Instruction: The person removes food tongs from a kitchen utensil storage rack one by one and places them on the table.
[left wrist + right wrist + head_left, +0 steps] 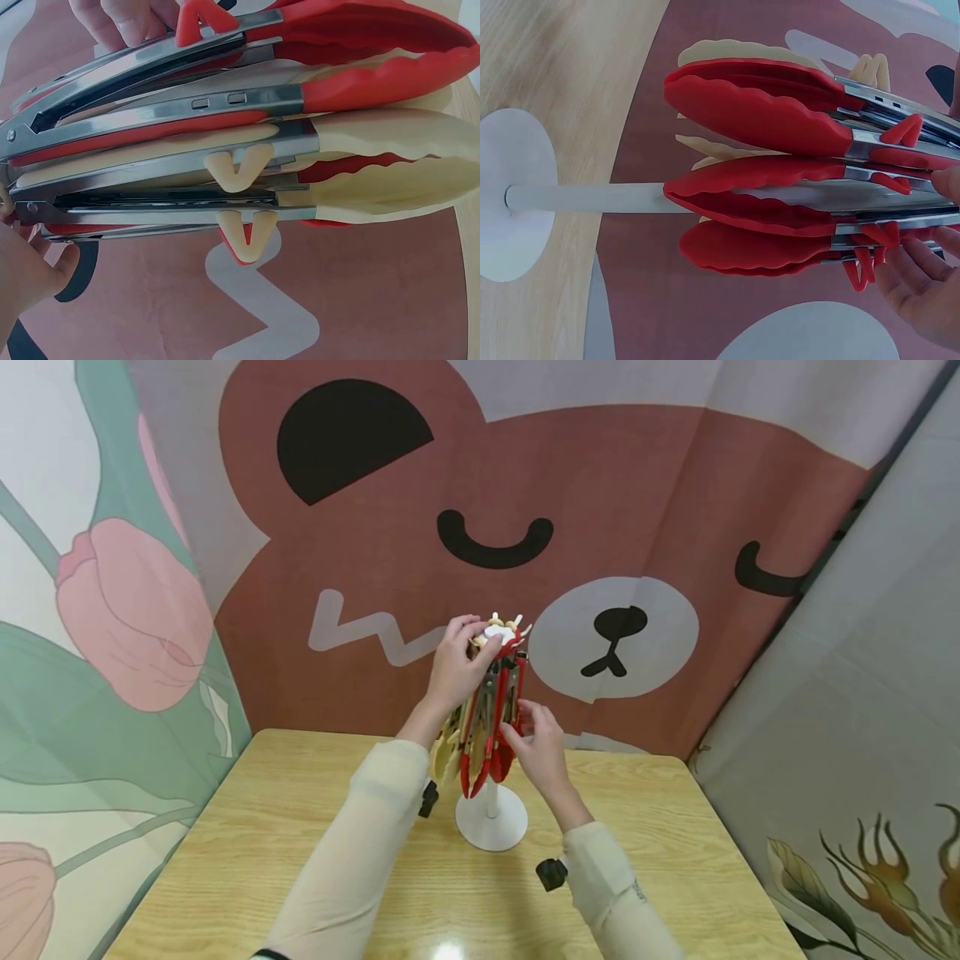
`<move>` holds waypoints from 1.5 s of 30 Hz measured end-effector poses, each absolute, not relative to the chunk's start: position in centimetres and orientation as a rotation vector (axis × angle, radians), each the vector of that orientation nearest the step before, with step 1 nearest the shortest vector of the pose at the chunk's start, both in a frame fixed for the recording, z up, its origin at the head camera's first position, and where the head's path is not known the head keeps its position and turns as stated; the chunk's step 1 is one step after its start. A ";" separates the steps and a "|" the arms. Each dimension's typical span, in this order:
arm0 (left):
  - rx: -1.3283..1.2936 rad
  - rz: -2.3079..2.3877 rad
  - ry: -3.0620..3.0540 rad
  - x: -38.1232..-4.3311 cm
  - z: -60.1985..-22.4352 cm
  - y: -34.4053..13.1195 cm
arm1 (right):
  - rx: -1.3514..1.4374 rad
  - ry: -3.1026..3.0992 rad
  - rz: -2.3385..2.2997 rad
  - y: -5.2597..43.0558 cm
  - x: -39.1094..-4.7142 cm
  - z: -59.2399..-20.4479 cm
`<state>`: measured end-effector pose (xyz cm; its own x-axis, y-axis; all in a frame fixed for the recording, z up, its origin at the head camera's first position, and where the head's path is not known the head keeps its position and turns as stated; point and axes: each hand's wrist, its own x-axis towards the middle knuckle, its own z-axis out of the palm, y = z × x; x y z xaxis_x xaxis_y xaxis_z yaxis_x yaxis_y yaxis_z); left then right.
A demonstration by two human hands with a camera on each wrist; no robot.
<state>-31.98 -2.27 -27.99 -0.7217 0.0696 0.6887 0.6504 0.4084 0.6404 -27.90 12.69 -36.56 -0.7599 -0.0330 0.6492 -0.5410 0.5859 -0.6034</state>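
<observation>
Gripping the top of the white round-based stand (474,825), the left hand (457,667) curls thumb and fingers. Half-open, the right hand (543,750) touches red-headed steel tongs (757,112) hanging there; any grip cannot be told. Cream-headed steel tongs (390,129) hang alongside.

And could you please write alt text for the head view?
A person's left hand holds the top of a white, round-based stand hung with red and cream metal-armed tongs, the right hand at the red ones. The stand rests on a light wood-grain table before a brown bear-print cloth.
</observation>
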 end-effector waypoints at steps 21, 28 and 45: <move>-0.597 -1.312 -2.096 -32.2 -28.1 -2.5 | 0.400 -2.240 1.153 11.9 -28.3 -36.9; -0.593 -1.330 -2.104 -32.2 -28.2 -2.5 | 0.376 -2.203 1.155 11.5 -28.4 -36.9; -0.593 -1.325 -2.100 -32.5 -28.3 -2.3 | 0.307 -2.124 1.071 10.9 -29.0 -37.2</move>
